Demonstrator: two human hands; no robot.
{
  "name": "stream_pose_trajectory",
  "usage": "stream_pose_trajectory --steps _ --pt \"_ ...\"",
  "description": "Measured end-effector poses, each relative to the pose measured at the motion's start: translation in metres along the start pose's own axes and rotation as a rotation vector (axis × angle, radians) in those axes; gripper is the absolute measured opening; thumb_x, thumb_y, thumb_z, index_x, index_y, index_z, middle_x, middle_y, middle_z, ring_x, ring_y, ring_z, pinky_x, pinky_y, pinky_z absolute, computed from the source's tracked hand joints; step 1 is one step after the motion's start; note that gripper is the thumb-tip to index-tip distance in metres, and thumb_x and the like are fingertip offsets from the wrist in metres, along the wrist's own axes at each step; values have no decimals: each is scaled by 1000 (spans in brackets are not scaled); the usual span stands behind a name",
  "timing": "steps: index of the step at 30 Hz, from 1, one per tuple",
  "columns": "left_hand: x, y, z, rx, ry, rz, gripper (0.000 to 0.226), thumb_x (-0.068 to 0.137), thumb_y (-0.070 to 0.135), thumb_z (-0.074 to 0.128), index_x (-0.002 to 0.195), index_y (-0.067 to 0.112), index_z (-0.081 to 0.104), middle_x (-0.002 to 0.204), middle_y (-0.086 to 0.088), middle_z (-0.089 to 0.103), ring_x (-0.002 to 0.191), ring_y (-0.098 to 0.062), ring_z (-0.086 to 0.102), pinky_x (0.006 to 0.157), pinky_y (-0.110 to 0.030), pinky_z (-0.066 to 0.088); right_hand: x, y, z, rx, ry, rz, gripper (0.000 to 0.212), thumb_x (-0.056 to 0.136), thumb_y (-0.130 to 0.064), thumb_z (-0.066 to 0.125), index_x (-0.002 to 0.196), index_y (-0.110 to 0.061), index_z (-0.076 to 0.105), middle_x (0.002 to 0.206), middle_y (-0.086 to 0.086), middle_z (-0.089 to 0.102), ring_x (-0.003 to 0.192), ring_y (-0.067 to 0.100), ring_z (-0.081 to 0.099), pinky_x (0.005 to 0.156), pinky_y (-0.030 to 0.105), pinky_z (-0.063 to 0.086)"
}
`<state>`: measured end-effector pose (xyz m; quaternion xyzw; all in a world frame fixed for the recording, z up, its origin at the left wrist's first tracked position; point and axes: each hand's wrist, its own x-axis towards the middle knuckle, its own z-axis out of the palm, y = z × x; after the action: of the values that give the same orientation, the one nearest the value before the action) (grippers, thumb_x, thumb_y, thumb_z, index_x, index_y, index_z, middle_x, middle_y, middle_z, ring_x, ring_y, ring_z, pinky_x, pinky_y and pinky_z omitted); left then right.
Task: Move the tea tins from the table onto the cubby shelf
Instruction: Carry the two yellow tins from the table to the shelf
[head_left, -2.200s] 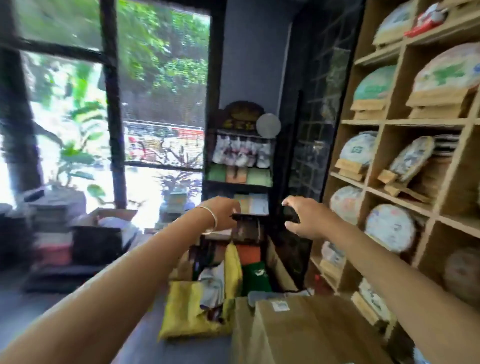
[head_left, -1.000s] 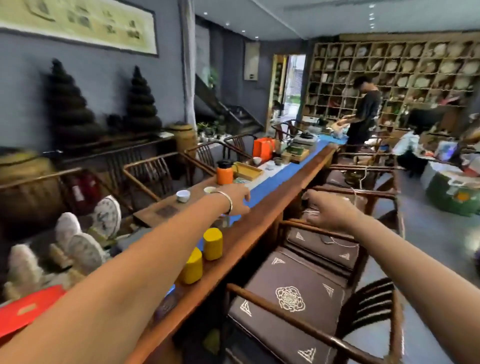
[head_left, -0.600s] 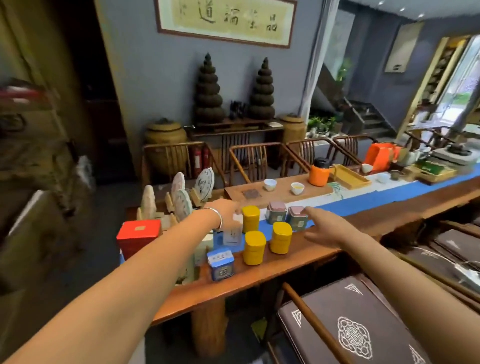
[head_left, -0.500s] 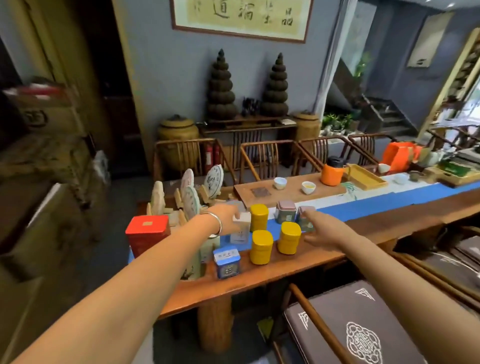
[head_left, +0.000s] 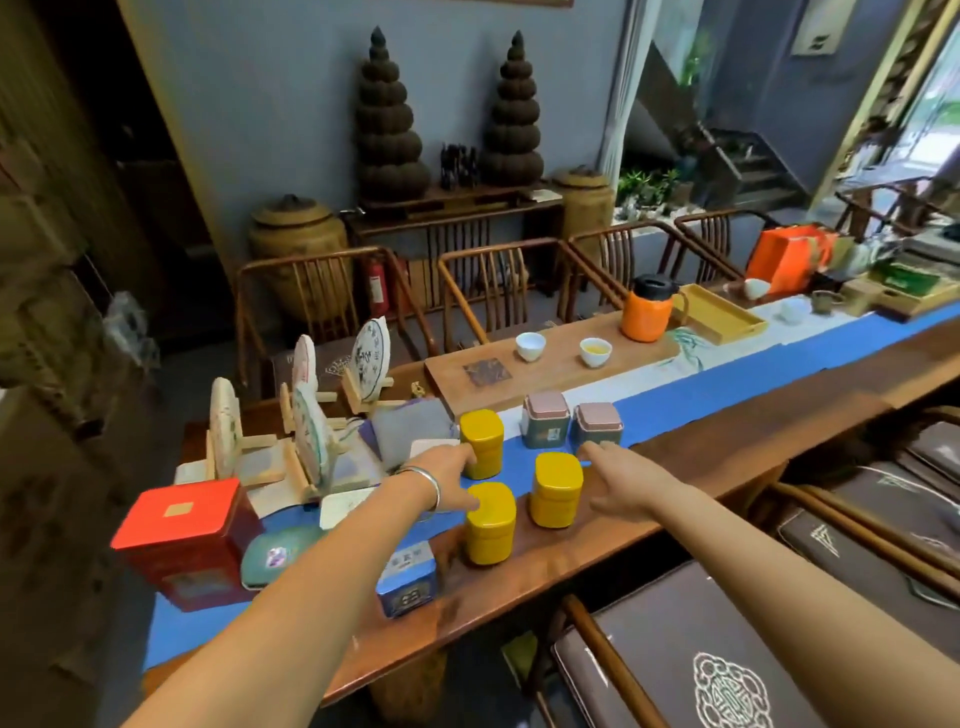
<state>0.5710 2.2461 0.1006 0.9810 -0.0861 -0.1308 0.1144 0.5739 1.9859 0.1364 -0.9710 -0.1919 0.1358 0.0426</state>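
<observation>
Yellow tins (three) beneath both outstretched hands, fingers loosely spread, gripping nothing.

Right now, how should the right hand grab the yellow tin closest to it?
Grip the yellow tin around its smooth rounded sides, about halfway up, coming from its right, where the right hand already reaches with open fingers. It stands upright and looks narrow enough for one hand. Another yellow tin stands close on its left, so that side is probably tighter.

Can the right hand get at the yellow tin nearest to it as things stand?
Probably yes. The right hand is open just beside that yellow tin, and nothing stands between them; the grey tins sit behind, out of the way.
</observation>
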Motion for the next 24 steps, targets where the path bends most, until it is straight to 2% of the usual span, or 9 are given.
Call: stream_pose_trajectory --steps 2,6,10,13,15,19,21,24 --pt "26 -2 12 -24 -50 2 74 69 43 76 129 12 43 127 -12 52 112 -30 52 92 -40 47 24 11 7 17 -45 18 64 83 -25 64 138 -10 33 133 18 46 121 33 48 96 39 44" --pt "60 -3 38 21 -143 30 92 64 47 79 137 13 34 132 -14 46 117 -32 48 95 -44 45 65 24 22 44 -93 36 82 78 -30 71 143 -11 26 137 18 41 124 35 46 98 41 44" --pt "75 -6 67 24 -214 33 86 62 47 79 128 13 38 126 -12 47 115 -33 48 93 -46 45 100 32 33 9 -133 20 93 77 -34 73 148 -13 18 140 17 37 126 35 43 100 43 43" --pt "81 -6 89 20 -275 -2 105 62 48 78 142 15 20 132 -12 39 121 -34 43 93 -47 45 122 35 43 -55 -196 1 96 77 -30 72 150 -15 12 144 18 31 128 37 38 101 44 42" --pt "83 -5 103 7 -251 -37 104 65 47 75 144 18 13 131 -13 36 120 -36 42 89 -46 46 134 36 51 -103 -232 -11 100 76 -29 73 151 -17 8 149 21 22 131 39 34 101 45 42" --pt "88 -11 112 -33 -213 -36 94 67 49 72 139 18 19 126 -10 37 113 -34 42 82 -44 45 147 38 68 -164 -305 -25 105 77 -27 72 152 -15 0 156 24 4 139 41 24 104 45 39" --pt "90 -16 111 -44 -218 -9 93 65 51 72 136 19 22 125 -9 39 111 -34 43 83 -45 47 150 38 77 -151 -294 -27 102 77 -31 72 150 -10 4 156 23 9 136 42 29 102 45 40" --pt "92 -21 111 -76 -213 -7 88 63 52 72 131 21 26 121 -7 41 108 -33 44 81 -45 48 153 36 91 -77 -207 -56 94 73 -41 73 143 -6 20 146 16 29 122 38 40 96 42 41"
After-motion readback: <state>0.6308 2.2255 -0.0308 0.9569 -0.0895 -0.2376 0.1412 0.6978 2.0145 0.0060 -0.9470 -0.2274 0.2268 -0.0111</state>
